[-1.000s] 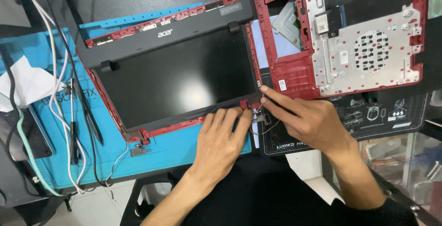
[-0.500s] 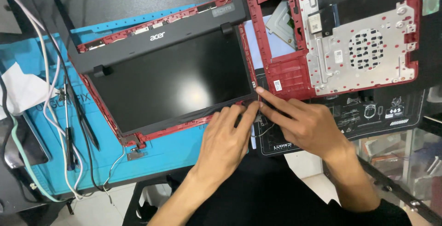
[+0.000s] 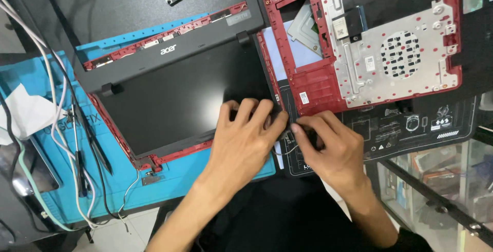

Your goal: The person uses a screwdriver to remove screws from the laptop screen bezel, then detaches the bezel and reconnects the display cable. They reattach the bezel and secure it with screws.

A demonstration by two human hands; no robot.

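A dark laptop screen panel (image 3: 179, 103) lies tilted in a red lid frame (image 3: 169, 157) on a blue work mat (image 3: 195, 172). My left hand (image 3: 244, 147) rests on the panel's near right corner, fingers curled over its edge. My right hand (image 3: 328, 149) sits just right of it, fingertips pinched at the corner where thin wires (image 3: 285, 149) run out. What the fingers grip is hidden. A black bezel (image 3: 169, 52) lies across the top of the panel.
A red laptop base (image 3: 359, 41) with a silver metal plate lies upside down at the upper right on a black mat (image 3: 411, 129). White and black cables (image 3: 56, 108) and tweezers (image 3: 95, 139) lie at the left. Glass shelving (image 3: 436, 190) stands at the lower right.
The view shifted. My left hand moved up from the lid's lower edge onto the panel's corner. My right hand drew in closer to the same corner.
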